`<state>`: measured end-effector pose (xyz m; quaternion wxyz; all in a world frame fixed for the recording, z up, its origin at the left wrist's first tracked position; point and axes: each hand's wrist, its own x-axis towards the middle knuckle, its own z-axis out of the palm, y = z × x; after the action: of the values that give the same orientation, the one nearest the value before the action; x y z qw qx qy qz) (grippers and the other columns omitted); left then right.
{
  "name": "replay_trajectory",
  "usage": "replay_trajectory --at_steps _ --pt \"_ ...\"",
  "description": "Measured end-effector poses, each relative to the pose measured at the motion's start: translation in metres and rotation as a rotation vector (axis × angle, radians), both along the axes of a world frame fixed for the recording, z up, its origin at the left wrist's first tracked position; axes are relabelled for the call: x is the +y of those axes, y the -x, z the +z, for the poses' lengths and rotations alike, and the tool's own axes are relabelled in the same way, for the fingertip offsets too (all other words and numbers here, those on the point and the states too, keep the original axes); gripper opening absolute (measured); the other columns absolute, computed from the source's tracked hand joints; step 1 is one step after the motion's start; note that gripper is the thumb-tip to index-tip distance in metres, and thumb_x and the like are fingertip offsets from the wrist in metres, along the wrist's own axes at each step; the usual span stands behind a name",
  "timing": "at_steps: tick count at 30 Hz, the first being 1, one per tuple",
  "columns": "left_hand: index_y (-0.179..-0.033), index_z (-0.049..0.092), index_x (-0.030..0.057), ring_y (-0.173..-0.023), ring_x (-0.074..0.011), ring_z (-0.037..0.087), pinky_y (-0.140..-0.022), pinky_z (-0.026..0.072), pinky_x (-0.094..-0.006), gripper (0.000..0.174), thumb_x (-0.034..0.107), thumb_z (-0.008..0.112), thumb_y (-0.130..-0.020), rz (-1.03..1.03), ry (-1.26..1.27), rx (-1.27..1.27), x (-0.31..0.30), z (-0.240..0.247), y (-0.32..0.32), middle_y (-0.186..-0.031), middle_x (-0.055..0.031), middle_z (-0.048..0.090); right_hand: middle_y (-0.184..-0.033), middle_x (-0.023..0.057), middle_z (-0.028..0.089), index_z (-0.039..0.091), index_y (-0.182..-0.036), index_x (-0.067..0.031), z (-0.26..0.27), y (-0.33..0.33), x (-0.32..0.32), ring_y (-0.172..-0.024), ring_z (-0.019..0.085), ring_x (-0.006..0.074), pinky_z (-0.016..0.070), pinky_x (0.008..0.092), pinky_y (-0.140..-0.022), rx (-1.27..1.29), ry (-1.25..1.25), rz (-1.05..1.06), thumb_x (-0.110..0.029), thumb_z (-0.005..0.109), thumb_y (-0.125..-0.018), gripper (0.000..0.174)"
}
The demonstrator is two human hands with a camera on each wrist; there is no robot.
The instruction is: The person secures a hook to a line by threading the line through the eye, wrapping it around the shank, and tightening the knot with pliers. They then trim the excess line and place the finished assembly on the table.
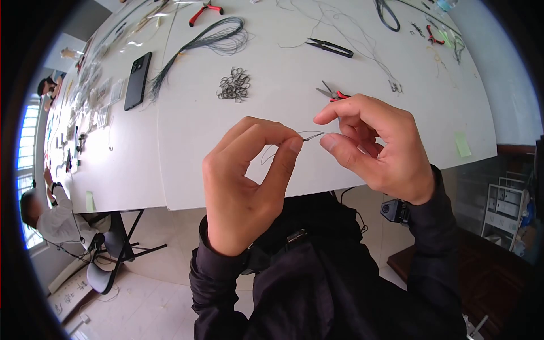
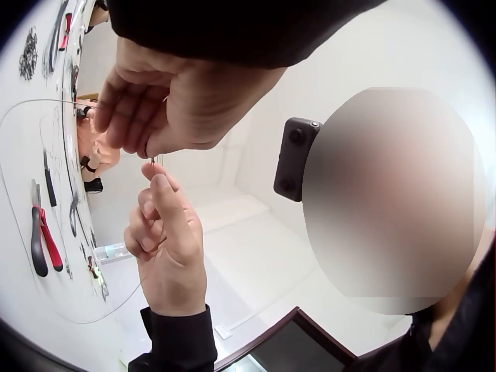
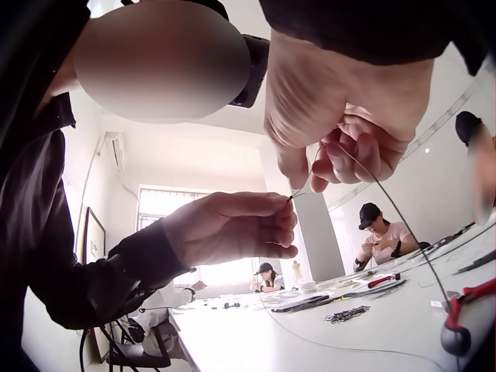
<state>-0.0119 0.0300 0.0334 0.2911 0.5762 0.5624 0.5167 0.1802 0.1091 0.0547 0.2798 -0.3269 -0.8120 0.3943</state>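
Between thumb and forefinger, my left hand (image 1: 246, 178) pinches a small dark fishing hook (image 1: 306, 138), its bend hidden by the fingertips. A thin line (image 3: 391, 198) runs from there to my right hand (image 1: 382, 141), passes among its curled fingers and trails down to the table. The right thumb and forefinger stand apart in the head view, the thumb tip close beside the line. A small loop of line shows behind the left fingers. Beyond the hands lie a pile of dark hooks (image 1: 233, 85) and red-handled pliers (image 1: 334, 93).
On the white table (image 1: 192, 130) lie a phone (image 1: 137, 81), a bundle of grey line (image 1: 198, 42), black thread snips (image 1: 330, 47) and more red-handled pliers (image 1: 205, 11). Loose line (image 1: 371, 51) ends in small hooks at the right. Another person (image 1: 62, 209) sits at far left.
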Motion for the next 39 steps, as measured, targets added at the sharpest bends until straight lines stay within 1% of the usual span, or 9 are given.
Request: replay_trajectory --at_steps 1,4,7,16,19,25,28,34,39 --pt "-0.087 0.068 -0.0005 -0.076 -0.0206 0.065 -0.072 0.0498 -0.0289 0.005 -0.003 0.07 -0.084 0.02 -0.041 0.006 0.001 -0.001 -0.001 -0.085 -0.0099 0.069 -0.064 -0.0011 0.052 0.068 -0.1 -0.0066 0.0 0.001 0.0 -0.052 0.042 0.0079 0.0347 0.0247 -0.048 -0.005 0.037 0.004 -0.007 0.073 -0.087 0.014" --pt "-0.093 0.065 -0.0058 -0.088 -0.0162 0.062 -0.082 0.0493 -0.0278 0.004 -0.006 0.066 -0.089 -0.032 0.012 0.075 -0.003 0.005 0.0 -0.095 -0.0104 0.067 -0.061 -0.001 0.052 0.068 -0.096 -0.0052 -0.007 0.004 -0.003 -0.052 0.043 0.0068 0.0346 0.0238 -0.048 0.085 0.111 -0.028 -0.007 0.071 -0.088 0.008" --pt "-0.093 0.066 -0.0052 -0.088 -0.0166 0.063 -0.082 0.0494 -0.0279 0.004 -0.006 0.067 -0.089 -0.025 0.003 0.086 -0.003 0.004 -0.001 -0.095 -0.0104 0.067 -0.06 -0.0014 0.053 0.068 -0.094 -0.004 -0.001 0.004 -0.002 -0.054 0.045 0.0053 0.035 0.0228 -0.05 0.044 0.099 -0.029 -0.007 0.07 -0.09 0.006" --pt "-0.093 0.063 -0.0057 -0.091 -0.0169 0.062 -0.087 0.0487 -0.0295 0.006 -0.01 0.063 -0.088 -0.093 0.025 -0.026 -0.005 0.006 0.002 -0.098 -0.0113 0.066 -0.071 -0.0041 0.058 0.067 -0.095 -0.0015 -0.009 0.001 0.008 -0.064 0.049 0.0017 0.0401 0.0197 -0.059 0.16 0.299 0.009 -0.015 0.068 -0.095 0.013" --pt "-0.089 0.065 -0.0013 -0.081 -0.018 0.064 -0.076 0.0496 -0.0287 0.01 -0.008 0.068 -0.082 -0.043 -0.034 -0.075 -0.003 0.002 -0.001 -0.088 -0.0091 0.068 -0.075 -0.0054 0.059 0.067 -0.097 -0.0015 -0.007 0.001 0.008 -0.067 0.05 0.0012 0.0413 0.0188 -0.062 0.201 0.48 0.009 -0.016 0.068 -0.096 0.015" --pt "-0.091 0.065 -0.003 -0.083 -0.0142 0.063 -0.077 0.05 -0.0265 0.008 -0.009 0.066 -0.086 -0.036 -0.018 -0.16 -0.003 0.004 -0.001 -0.089 -0.0064 0.069 -0.071 -0.0073 0.055 0.067 -0.1 -0.0026 -0.019 0.006 0.003 -0.064 0.045 -0.0007 0.0367 0.0182 -0.058 0.254 0.54 0.016 -0.016 0.068 -0.096 0.014" --pt "-0.098 0.064 -0.0059 -0.084 -0.0156 0.065 -0.078 0.051 -0.0273 0.005 -0.003 0.062 -0.094 -0.048 0.062 -0.204 -0.006 0.007 -0.001 -0.094 -0.0105 0.067 -0.067 -0.0091 0.048 0.067 -0.099 -0.0026 -0.021 0.008 -0.001 -0.059 0.038 -0.001 0.031 0.0189 -0.054 0.275 0.553 0.017 -0.016 0.068 -0.096 0.014" --pt "-0.099 0.064 -0.0065 -0.076 -0.0127 0.065 -0.07 0.0509 -0.0245 0.007 -0.001 0.061 -0.096 -0.018 0.077 -0.254 -0.007 0.008 -0.003 -0.084 -0.0092 0.067 -0.063 -0.0104 0.041 0.067 -0.099 -0.0019 -0.017 0.009 -0.005 -0.056 0.031 -0.0015 0.024 0.0193 -0.05 0.253 0.488 -0.043 -0.015 0.069 -0.095 0.014" --pt "-0.099 0.063 -0.007 -0.074 -0.0127 0.065 -0.07 0.0517 -0.0241 0.009 0.001 0.062 -0.096 0.004 0.066 -0.264 -0.007 0.011 -0.006 -0.08 -0.0091 0.067 -0.064 -0.0111 0.04 0.068 -0.099 -0.0015 -0.017 0.013 -0.008 -0.057 0.03 -0.0018 0.0237 0.0189 -0.05 0.323 0.494 -0.06 -0.016 0.068 -0.095 0.015"
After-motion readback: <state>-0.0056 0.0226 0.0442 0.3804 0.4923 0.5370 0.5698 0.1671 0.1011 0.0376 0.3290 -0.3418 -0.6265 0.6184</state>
